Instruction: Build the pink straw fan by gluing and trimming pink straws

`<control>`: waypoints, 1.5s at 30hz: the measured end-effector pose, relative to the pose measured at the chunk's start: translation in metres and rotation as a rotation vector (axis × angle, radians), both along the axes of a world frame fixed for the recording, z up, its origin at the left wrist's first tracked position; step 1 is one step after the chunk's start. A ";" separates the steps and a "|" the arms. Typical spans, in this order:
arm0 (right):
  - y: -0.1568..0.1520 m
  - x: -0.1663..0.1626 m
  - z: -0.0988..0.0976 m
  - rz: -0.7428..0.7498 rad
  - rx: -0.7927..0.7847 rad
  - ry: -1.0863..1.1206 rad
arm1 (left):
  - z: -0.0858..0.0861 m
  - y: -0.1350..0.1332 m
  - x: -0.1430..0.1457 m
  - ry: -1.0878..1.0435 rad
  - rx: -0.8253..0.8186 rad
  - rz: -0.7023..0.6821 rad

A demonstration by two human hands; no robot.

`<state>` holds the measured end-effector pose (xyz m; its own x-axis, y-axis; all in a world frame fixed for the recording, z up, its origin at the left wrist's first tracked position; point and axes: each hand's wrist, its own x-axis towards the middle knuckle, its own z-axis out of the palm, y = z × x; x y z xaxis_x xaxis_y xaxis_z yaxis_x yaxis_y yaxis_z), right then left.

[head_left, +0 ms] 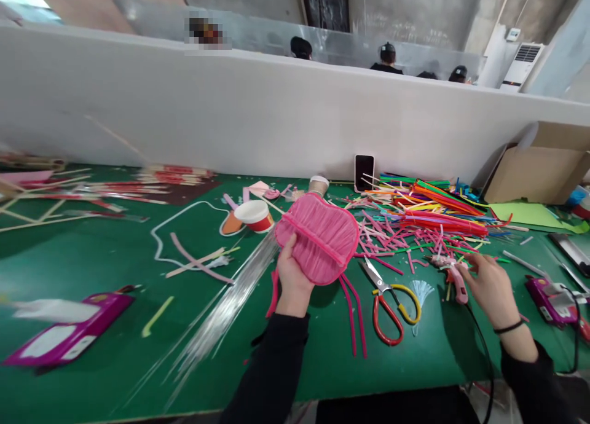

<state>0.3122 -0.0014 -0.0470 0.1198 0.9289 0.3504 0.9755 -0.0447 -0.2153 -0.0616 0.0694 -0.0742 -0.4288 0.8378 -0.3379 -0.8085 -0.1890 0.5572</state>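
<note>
Where the pink heart-shaped panel of straws (318, 236) is held up just above the green desk (110, 258), near the middle of it, the left hand (292, 273) grips its lower left edge, fingers clenched on the rim with the thumb pressed on the ribbed face. Two long pink straws (353, 316) trail from under the panel toward the near edge of the desk. Just to the right of these lie red and yellow handled scissors (391, 304), blades pointing up toward the panel. Further right the right hand (491, 286) rests against the rear of a pink glue gun (456, 279) lying on the desk; its fingers touch the handle, but I cannot tell whether they have closed round it, and a black band sits on that wrist. Behind both, a heap of coloured straws and cut bits (428, 218) spreads across the desk. To the left of the panel stands a red and white paper cup (254, 215), and a sheaf of clear thin strips (221, 316) fans down toward the near edge. A phone (364, 172) leans on the white partition wall (230, 110) at the back, a cardboard box (539, 172) sits at the far right, and a magenta packet (69, 335) lies at the near left.
</note>
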 end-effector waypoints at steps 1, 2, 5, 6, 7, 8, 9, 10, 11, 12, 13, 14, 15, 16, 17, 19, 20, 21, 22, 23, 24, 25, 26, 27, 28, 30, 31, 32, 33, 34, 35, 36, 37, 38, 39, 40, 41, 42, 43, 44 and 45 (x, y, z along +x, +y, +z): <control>0.008 0.005 0.012 0.061 0.033 0.054 | 0.000 0.000 0.003 0.000 -0.029 -0.032; 0.020 0.008 0.024 0.130 0.035 0.090 | 0.000 -0.001 0.007 0.003 -0.064 -0.069; 0.064 0.010 0.048 0.203 -0.084 0.043 | 0.000 -0.005 0.021 0.013 -0.187 -0.196; 0.081 0.008 0.051 0.202 -0.099 0.024 | 0.000 -0.006 0.025 0.016 -0.223 -0.243; 0.098 0.004 0.051 0.203 -0.105 0.011 | -0.001 -0.008 0.030 0.021 -0.252 -0.288; 0.114 0.000 0.050 0.207 -0.113 0.000 | -0.001 -0.011 0.034 0.022 -0.280 -0.341; 0.129 -0.004 0.047 0.219 -0.129 -0.010 | -0.001 -0.013 0.037 0.021 -0.301 -0.394; 0.142 -0.008 0.043 0.236 -0.148 -0.020 | -0.001 -0.015 0.040 0.027 -0.310 -0.441; 0.154 -0.013 0.039 0.253 -0.168 -0.028 | -0.001 -0.016 0.043 0.034 -0.314 -0.479; 0.164 -0.017 0.036 0.272 -0.187 -0.037 | -0.001 -0.018 0.045 0.045 -0.316 -0.506; 0.172 -0.021 0.033 0.295 -0.208 -0.044 | -0.001 -0.019 0.047 0.061 -0.312 -0.521; 0.180 -0.024 0.031 0.319 -0.226 -0.051 | -0.001 -0.019 0.048 0.077 -0.309 -0.525; 0.186 -0.028 0.030 0.345 -0.243 -0.059 | -0.001 -0.019 0.048 0.092 -0.304 -0.523; 0.191 -0.031 0.030 0.374 -0.260 -0.069 | -0.002 -0.019 0.048 0.106 -0.297 -0.517; 0.196 -0.034 0.031 0.401 -0.275 -0.080 | -0.002 -0.019 0.048 0.118 -0.287 -0.509; 0.203 -0.039 0.033 0.453 -0.308 -0.113 | -0.004 -0.019 0.046 0.133 -0.279 -0.510; 0.206 -0.041 0.035 0.474 -0.331 -0.134 | -0.004 -0.020 0.046 0.142 -0.286 -0.522; 0.208 -0.043 0.036 0.491 -0.360 -0.158 | -0.005 -0.020 0.045 0.158 -0.301 -0.538; 0.210 -0.044 0.038 0.503 -0.395 -0.186 | -0.006 -0.020 0.045 0.183 -0.319 -0.561; 0.211 -0.044 0.039 0.510 -0.435 -0.216 | -0.007 -0.020 0.045 0.221 -0.332 -0.590; 0.212 -0.044 0.040 0.512 -0.474 -0.245 | -0.009 -0.020 0.044 0.272 -0.332 -0.618; 0.213 -0.043 0.041 0.510 -0.508 -0.272 | -0.012 -0.019 0.044 0.330 -0.316 -0.641; 0.213 -0.042 0.042 0.504 -0.533 -0.296 | -0.015 -0.017 0.042 0.398 -0.284 -0.653; 0.212 -0.041 0.042 0.497 -0.548 -0.316 | -0.019 -0.015 0.040 0.479 -0.249 -0.647; 0.212 -0.040 0.043 0.490 -0.554 -0.332 | -0.022 -0.013 0.036 0.575 -0.218 -0.618; 0.210 -0.037 0.044 0.479 -0.542 -0.356 | -0.026 -0.008 0.027 0.815 -0.190 -0.483; 0.208 -0.037 0.044 0.475 -0.527 -0.365 | -0.024 -0.006 0.023 0.947 -0.190 -0.384; 0.207 -0.036 0.045 0.471 -0.505 -0.374 | -0.021 -0.004 0.020 1.072 -0.189 -0.281; 0.205 -0.035 0.046 0.467 -0.480 -0.383 | -0.014 -0.003 0.020 1.181 -0.168 -0.179; 0.203 -0.033 0.047 0.461 -0.451 -0.392 | -0.005 -0.001 0.021 1.274 -0.115 -0.129; 0.201 -0.032 0.049 0.456 -0.423 -0.401 | 0.007 0.001 0.026 1.337 -0.032 -0.149; 0.199 -0.030 0.050 0.450 -0.398 -0.411 | 0.019 0.004 0.034 1.374 0.056 -0.224; 0.197 -0.028 0.052 0.444 -0.375 -0.420 | 0.032 0.010 0.044 1.397 0.132 -0.327; 0.195 -0.025 0.054 0.436 -0.354 -0.429 | 0.044 0.017 0.056 1.394 0.193 -0.398; 0.193 -0.022 0.057 0.428 -0.336 -0.436 | 0.054 0.026 0.069 1.387 0.251 -0.452; 0.191 -0.018 0.060 0.418 -0.318 -0.441 | 0.062 0.037 0.081 1.413 0.317 -0.504; 0.189 -0.014 0.064 0.407 -0.300 -0.442 | 0.068 0.048 0.093 1.477 0.371 -0.550; 0.187 -0.010 0.069 0.397 -0.282 -0.440 | 0.071 0.059 0.104 1.554 0.401 -0.585; 0.184 -0.006 0.074 0.387 -0.264 -0.434 | 0.073 0.070 0.113 1.617 0.423 -0.622; 0.182 -0.001 0.080 0.378 -0.244 -0.424 | 0.072 0.078 0.120 1.629 0.445 -0.649; 0.179 0.003 0.087 0.371 -0.222 -0.410 | 0.071 0.085 0.126 1.635 0.459 -0.672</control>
